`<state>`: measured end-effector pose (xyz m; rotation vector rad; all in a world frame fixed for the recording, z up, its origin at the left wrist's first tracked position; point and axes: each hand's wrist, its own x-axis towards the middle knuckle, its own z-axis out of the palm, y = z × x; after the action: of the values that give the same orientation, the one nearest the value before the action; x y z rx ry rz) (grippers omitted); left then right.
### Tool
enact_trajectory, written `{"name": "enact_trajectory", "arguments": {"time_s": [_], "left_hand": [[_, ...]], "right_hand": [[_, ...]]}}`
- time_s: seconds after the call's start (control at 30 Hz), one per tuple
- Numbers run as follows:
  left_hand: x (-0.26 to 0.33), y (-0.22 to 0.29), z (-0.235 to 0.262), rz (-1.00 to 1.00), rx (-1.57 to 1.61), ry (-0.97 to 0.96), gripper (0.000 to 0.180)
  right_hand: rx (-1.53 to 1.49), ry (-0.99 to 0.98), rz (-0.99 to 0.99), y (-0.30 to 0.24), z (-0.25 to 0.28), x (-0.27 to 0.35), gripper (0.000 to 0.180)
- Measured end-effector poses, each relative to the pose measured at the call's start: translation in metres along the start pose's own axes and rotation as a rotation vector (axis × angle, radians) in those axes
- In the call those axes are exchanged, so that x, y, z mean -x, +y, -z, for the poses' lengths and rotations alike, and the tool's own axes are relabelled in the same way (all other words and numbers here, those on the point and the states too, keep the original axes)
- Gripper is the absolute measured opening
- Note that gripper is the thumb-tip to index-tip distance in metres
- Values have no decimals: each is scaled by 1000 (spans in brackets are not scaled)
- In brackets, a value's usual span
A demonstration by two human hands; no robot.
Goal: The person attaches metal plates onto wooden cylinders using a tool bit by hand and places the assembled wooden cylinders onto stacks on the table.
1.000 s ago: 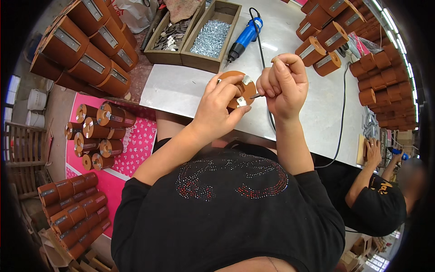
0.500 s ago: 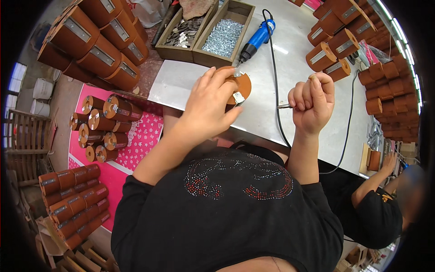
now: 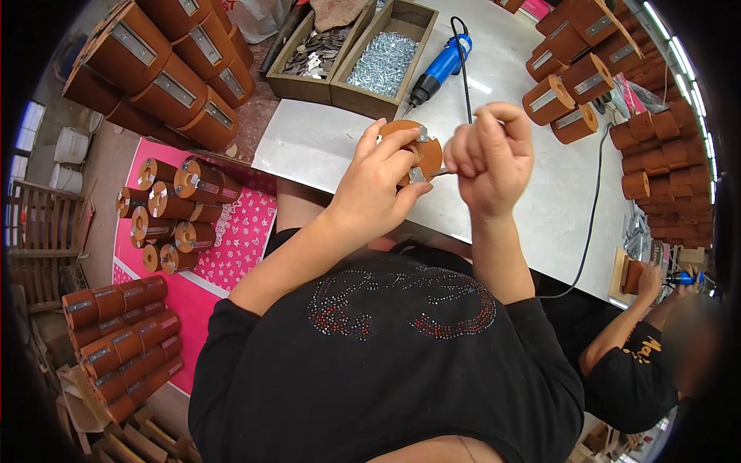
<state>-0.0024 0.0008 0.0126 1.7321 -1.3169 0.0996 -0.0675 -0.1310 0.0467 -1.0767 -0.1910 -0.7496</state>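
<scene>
My left hand (image 3: 372, 181) is wrapped round a reddish-brown cylinder (image 3: 431, 154) near the front edge of the table. Its round end faces up, with small metal plates (image 3: 416, 175) on it; the fingers hide part of the end. Just to the right, my right hand (image 3: 492, 158) is closed in a fist round a thin metal tool. Only the short tip of this metal tool (image 3: 441, 172) shows, at the side of the cylinder by a plate; whether it touches cannot be made out. Beyond the hands lies a blue electric screwdriver (image 3: 441, 68) with its black cord.
Wooden boxes hold silvery screws (image 3: 384, 63) and flat metal pieces (image 3: 318, 52) at the back. Stacked brown cylinders stand left (image 3: 174, 89) and right (image 3: 579, 81), with more on a pink cloth (image 3: 251, 224). At the far right a co-worker's arm (image 3: 624, 324) reaches to another workplace.
My right hand has moved left, bringing the metal tool up to the cylinder. My left hand has shifted slightly right with the cylinder, which has turned a little. The co-worker's arms have moved.
</scene>
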Motion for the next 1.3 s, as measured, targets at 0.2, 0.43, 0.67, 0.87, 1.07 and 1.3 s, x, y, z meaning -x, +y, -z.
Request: {"name": "enact_trajectory", "arguments": {"time_s": [0.2, 0.43, 0.67, 0.87, 1.07, 1.3], "left_hand": [[-1, 1, 0, -9, 16, 14, 25], [0, 0, 1, -7, 20, 21, 24], [-2, 1, 0, -4, 31, 43, 20], [-2, 1, 1, 24, 50, 30, 19], [0, -3, 2, 38, 69, 8, 25], [6, -6, 0, 113, 123, 43, 29]], "right_hand": [[140, -58, 4, 13, -12, -2, 7], [199, -99, 4, 15, -12, -3, 7], [137, -165, -18, 13, -8, -4, 6], [264, -285, -109, 12, -13, -7, 7], [96, -434, -321, 9, -12, -25, 16], [601, -458, -225, 9, -4, -34, 35]]}}
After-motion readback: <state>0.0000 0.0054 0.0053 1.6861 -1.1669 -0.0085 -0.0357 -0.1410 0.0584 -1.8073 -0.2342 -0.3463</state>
